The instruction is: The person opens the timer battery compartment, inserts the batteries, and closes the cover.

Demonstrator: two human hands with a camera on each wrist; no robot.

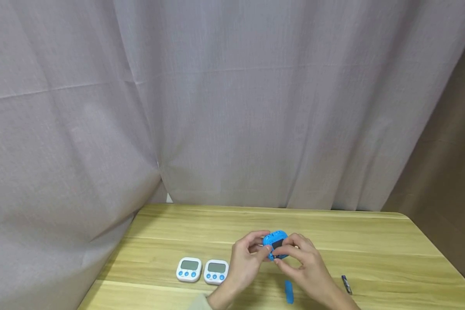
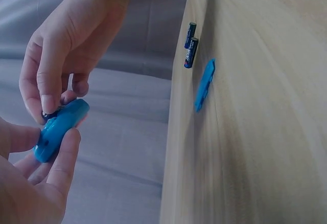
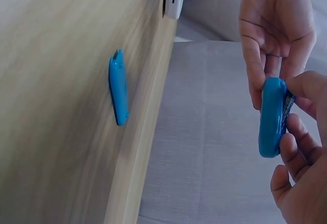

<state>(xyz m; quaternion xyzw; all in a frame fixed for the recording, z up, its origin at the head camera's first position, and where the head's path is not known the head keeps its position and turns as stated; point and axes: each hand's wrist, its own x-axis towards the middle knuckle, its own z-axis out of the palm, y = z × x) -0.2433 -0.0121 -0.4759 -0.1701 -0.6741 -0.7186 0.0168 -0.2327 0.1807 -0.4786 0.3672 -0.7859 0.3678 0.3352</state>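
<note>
My left hand (image 1: 246,258) grips a blue digital timer (image 1: 272,237) by its edge above the table, its back turned up and the dark battery compartment uncovered. Between the fingertips of my right hand (image 1: 308,265) is a battery (image 3: 288,106), pinched at that compartment; in the right wrist view it sits slightly tilted along the timer's back. Fingers cover part of the compartment. On the table below lies the blue battery cover (image 1: 289,292), and its narrow side shows in the left wrist view.
Two white timers (image 1: 189,269) with grey screens and blue buttons lie left of my hands. Loose batteries (image 2: 191,52) rest on the wooden table (image 1: 391,254), right of the cover. A grey curtain (image 1: 232,107) hangs behind the table's far edge.
</note>
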